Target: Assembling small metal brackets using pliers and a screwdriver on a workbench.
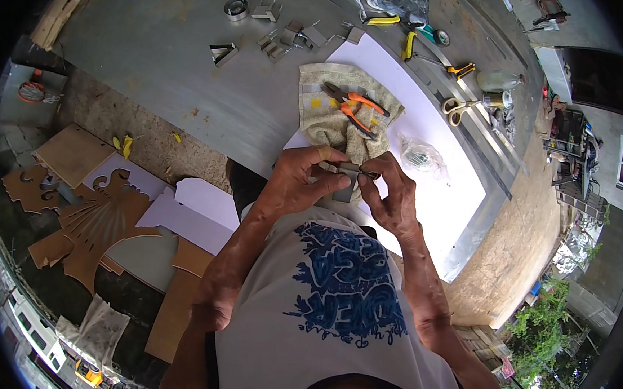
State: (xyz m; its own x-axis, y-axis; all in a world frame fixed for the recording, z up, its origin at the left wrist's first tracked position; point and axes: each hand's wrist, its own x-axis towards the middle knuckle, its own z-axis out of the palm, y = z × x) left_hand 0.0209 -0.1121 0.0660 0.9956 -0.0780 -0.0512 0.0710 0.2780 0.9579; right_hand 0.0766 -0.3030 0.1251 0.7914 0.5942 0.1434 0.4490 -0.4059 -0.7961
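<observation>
Close to my body, my left hand [303,180] is closed on a small grey metal bracket [343,191], thumb and fingers along its edge. My right hand [393,197] pinches at the bracket's right side; a small dark bit shows at its fingertips, too small to name. Just beyond my hands, pliers [355,109] with orange handles lie on a folded beige towel [314,125]. A clear plastic bag [422,155] of small parts sits right of the towel on a white sheet [442,203].
Several similar metal brackets [270,47] and a metal ring [236,9] stand across the grey table [165,60]. Scissors [457,110], a yellow-handled tool [462,70], a plastic bottle [500,81] and long metal strips [475,140] lie at right. Cut brown boards [103,216] lie lower left.
</observation>
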